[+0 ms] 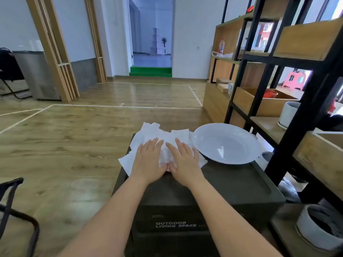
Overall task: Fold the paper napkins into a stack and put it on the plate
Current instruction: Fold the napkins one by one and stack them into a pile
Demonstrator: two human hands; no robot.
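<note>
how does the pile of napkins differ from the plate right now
The paper napkins lie loose and overlapping, corners askew, pressed flat under the left hand and right hand; the plate is round, smooth and untouched. The napkins hang over the box's left edge; the plate overhangs its right. Both are white and rest on the box.

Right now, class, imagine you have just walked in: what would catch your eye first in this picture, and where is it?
First, the two hands, left hand and right hand, pressed flat side by side on a loose heap of white napkins on top of a dark box. Just right of them on the same box sits a big white plate, with nothing on it.
</note>
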